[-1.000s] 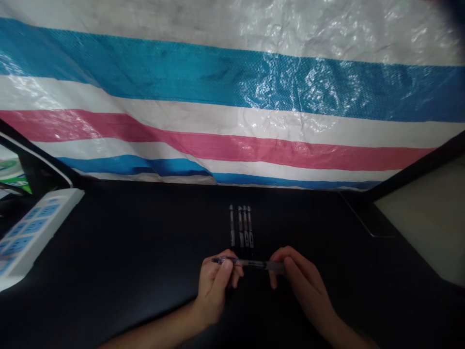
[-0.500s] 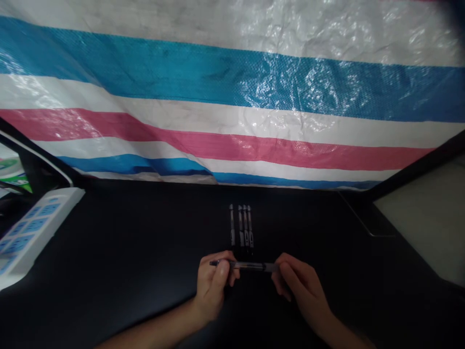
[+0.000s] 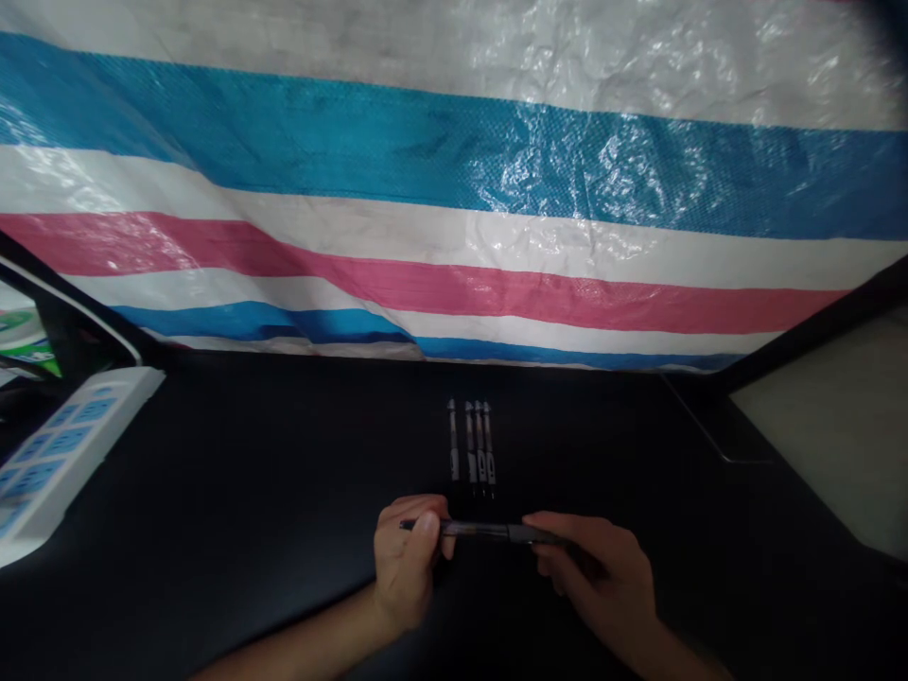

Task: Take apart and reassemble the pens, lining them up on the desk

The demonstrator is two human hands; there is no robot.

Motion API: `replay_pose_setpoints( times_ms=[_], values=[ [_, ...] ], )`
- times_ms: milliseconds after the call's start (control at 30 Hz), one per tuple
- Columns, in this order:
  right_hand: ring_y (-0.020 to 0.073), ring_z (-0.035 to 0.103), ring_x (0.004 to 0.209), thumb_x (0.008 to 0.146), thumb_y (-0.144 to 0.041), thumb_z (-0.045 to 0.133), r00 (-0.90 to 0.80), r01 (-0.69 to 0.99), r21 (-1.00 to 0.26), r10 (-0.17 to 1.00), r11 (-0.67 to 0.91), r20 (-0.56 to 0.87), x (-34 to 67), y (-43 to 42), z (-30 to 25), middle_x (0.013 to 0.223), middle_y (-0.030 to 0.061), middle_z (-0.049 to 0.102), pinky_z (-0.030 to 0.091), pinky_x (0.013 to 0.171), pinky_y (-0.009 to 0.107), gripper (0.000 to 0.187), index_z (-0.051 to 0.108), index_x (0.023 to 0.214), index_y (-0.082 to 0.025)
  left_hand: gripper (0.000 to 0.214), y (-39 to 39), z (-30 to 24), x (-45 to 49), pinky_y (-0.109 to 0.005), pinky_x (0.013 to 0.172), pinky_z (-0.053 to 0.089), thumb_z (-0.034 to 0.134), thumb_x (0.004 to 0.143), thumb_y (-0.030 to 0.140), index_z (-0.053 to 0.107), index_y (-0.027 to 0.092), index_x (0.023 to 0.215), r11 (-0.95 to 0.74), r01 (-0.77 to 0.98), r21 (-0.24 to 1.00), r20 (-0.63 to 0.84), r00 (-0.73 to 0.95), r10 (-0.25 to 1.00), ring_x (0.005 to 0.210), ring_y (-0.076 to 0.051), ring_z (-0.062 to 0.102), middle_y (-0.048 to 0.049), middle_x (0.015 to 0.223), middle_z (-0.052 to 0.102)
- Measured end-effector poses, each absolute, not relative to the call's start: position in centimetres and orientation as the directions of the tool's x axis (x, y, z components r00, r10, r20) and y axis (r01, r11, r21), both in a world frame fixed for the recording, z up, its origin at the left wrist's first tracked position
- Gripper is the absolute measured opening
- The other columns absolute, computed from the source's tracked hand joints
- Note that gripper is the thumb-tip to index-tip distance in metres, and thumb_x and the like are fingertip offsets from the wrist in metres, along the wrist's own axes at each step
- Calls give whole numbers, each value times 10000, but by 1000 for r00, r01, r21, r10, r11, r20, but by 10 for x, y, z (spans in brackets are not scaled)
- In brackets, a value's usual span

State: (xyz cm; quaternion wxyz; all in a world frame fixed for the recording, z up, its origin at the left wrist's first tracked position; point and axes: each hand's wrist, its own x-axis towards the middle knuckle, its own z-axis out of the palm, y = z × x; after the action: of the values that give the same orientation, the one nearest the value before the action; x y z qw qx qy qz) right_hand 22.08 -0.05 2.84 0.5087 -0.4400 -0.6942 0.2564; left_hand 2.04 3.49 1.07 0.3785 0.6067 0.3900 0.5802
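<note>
**Speaker one:** What are the hands doing?

**Speaker two:** Both are closed on one clear-barrelled pen, which lies crosswise, level and just above the black tabletop. The left hand pinches the barrel near the pointed end, thumb on top. The right hand holds the darker far end between thumb and fingers.

**Speaker one:** How do the arms lie?

**Speaker two:** The left forearm comes in low from the lower left, and the right forearm from the lower right. The wrists angle inward, so the hands meet near the middle of the view.

**Speaker one:** What's close by?

**Speaker two:** Just beyond the held pen, a row of four pens lies side by side on the tabletop, not touching the hands. Well off to the left sits a white power strip with blue sockets. Behind the table hangs a blue, white and pink striped tarpaulin.
</note>
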Motion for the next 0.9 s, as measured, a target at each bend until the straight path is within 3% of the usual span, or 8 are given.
replay_pose_setpoints(
  times_ms=[133,233,300,433,600,767,900],
  values=[
    [99,567,478,934,-274,539,-188,213,-920,938,329,291,221,-5,28,639,-15,648,448,465,202,175,648,1062,-227,573,35,12,19,-266,513,346,362,955,438,521,173,472,-426,28,904,426,14,905,429,-120,447,5,430,467],
    [91,493,460,1011,-361,343,-214,167,-964,962,205,168,221,-7,28,575,1,566,384,454,215,436,633,741,-178,579,36,12,20,-268,504,336,363,949,464,519,173,474,-414,0,910,414,24,910,420,-119,431,9,425,440],
    [88,464,475,1015,-355,344,-171,182,-973,979,144,112,221,-7,28,581,-2,533,362,465,219,454,581,671,-177,580,37,10,20,-268,490,330,366,947,469,519,173,472,-405,-15,914,405,26,914,414,-120,425,9,421,431],
    [106,498,546,967,-381,481,-121,142,-982,987,122,105,221,-8,30,703,4,575,399,521,233,233,599,903,-191,581,36,7,18,-271,489,347,365,943,473,535,173,475,-401,15,916,401,1,916,418,-130,438,2,414,441],
    [88,431,460,1012,-418,344,-142,167,-983,989,69,46,219,-9,33,556,-12,476,315,460,231,499,552,632,-171,613,34,5,17,-284,478,363,367,912,553,543,184,455,-328,50,943,329,-8,944,426,-147,440,-15,413,458],
    [112,465,529,963,-431,475,-122,113,-991,991,71,57,220,-8,33,653,-3,532,357,500,241,292,573,834,-187,612,34,5,18,-282,475,354,371,915,549,548,182,459,-326,23,945,326,-10,945,423,-144,439,-13,416,459],
    [88,427,445,992,-447,395,-124,95,-994,991,53,42,220,-7,31,569,-12,493,299,437,227,441,549,678,-177,591,34,6,19,-271,474,340,380,931,512,563,171,483,-342,-8,940,342,-1,940,423,-134,442,-5,421,455]
  ],
)
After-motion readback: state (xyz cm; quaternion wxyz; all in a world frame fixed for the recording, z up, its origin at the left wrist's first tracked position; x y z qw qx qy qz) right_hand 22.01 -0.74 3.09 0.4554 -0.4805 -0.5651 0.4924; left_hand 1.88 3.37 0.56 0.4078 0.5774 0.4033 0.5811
